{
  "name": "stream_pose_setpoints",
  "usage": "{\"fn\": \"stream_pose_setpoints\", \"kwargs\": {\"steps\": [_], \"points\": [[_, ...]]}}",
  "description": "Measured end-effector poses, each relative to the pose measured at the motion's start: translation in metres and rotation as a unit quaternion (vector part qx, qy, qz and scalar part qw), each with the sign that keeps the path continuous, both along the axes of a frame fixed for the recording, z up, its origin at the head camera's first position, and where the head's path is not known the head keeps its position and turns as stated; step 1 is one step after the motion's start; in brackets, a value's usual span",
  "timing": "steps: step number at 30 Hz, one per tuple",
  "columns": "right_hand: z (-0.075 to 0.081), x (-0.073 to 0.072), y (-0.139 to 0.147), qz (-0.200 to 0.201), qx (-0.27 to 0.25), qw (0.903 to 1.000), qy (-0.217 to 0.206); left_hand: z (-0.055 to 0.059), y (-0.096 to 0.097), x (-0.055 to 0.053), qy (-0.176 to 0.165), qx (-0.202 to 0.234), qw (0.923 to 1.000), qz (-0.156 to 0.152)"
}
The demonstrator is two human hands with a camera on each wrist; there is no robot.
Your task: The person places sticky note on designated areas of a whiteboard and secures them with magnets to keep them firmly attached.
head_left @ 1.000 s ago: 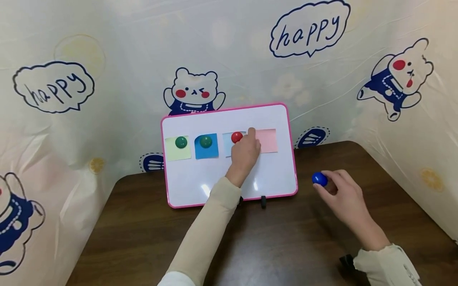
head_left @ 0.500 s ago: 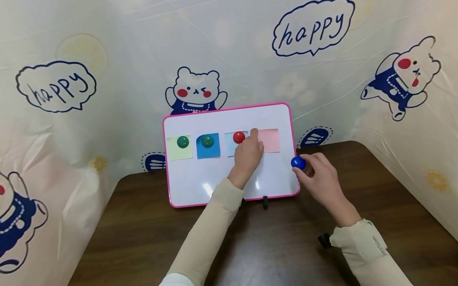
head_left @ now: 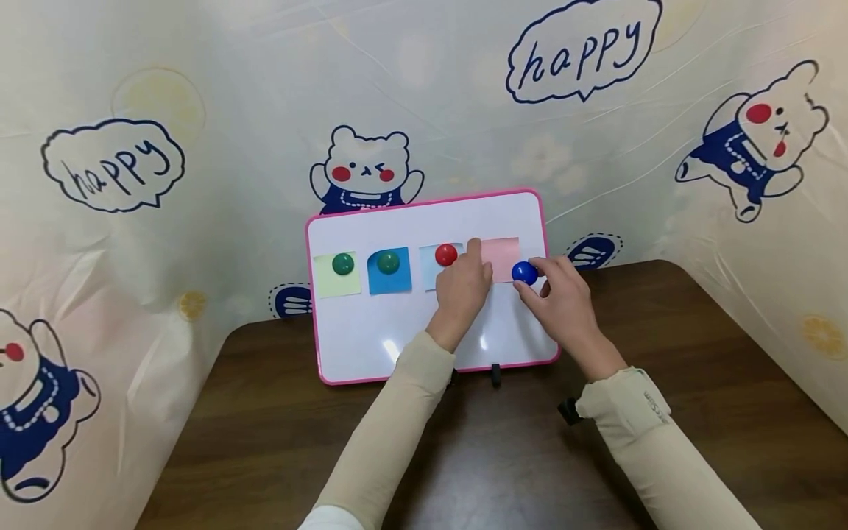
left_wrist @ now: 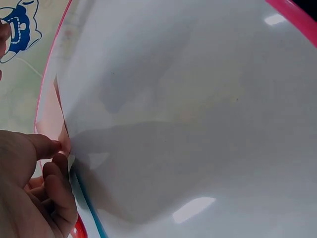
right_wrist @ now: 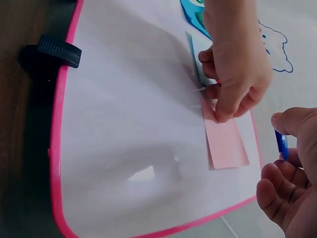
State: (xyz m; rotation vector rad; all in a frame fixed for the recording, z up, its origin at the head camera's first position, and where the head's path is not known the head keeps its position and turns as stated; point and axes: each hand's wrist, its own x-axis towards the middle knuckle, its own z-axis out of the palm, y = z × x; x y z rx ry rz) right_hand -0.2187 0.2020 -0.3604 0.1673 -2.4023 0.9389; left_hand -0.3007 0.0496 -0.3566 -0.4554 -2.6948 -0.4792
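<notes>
A whiteboard (head_left: 411, 338) with a pink frame leans upright at the back of the table. My left hand (head_left: 464, 288) pinches the left edge of a pink sticky note (head_left: 502, 254), holding it against the board; the left wrist view shows thumb and finger on that paper (left_wrist: 52, 116). My right hand (head_left: 563, 302) pinches a round blue magnet (head_left: 524, 273) between thumb and fingers, in front of the note's right edge. In the right wrist view the blue magnet (right_wrist: 281, 145) stands apart from the board. A red magnet (head_left: 446, 255) sits on a pale blue note (head_left: 429, 280), partly hidden by my left hand.
Further left, one green magnet (head_left: 342, 264) sits on a yellow-green note (head_left: 336, 285) and another green magnet (head_left: 388, 261) on a blue note (head_left: 389, 284). A black clip foot (head_left: 495, 375) supports the board's lower edge on the brown table (head_left: 265, 442). A printed curtain (head_left: 238, 147) hangs behind.
My right hand has carried the blue magnet leftward and up from beside the whiteboard to the pink note's right edge. My left hand stays at the note.
</notes>
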Motion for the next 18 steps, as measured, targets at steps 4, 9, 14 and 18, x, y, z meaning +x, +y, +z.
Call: {"fn": "stream_pose_setpoints", "kwargs": {"steps": [4,9,14,18], "points": [[-0.001,-0.009,-0.004,0.003,-0.006,1.0,0.006,-0.002,-0.003,-0.001,0.003,-0.005,1.0,-0.004],[-0.001,-0.019,-0.007,0.006,-0.01,0.9999,0.01,-0.004,-0.005,-0.003,0.013,-0.016,0.9998,-0.006],[-0.003,-0.03,-0.011,0.013,-0.027,0.9996,0.003,-0.004,-0.006,-0.001,0.012,-0.012,0.9998,-0.011],[-0.005,-0.039,-0.016,0.015,-0.042,0.999,-0.007,-0.003,-0.007,0.0,0.008,-0.012,0.9998,-0.016]]}}
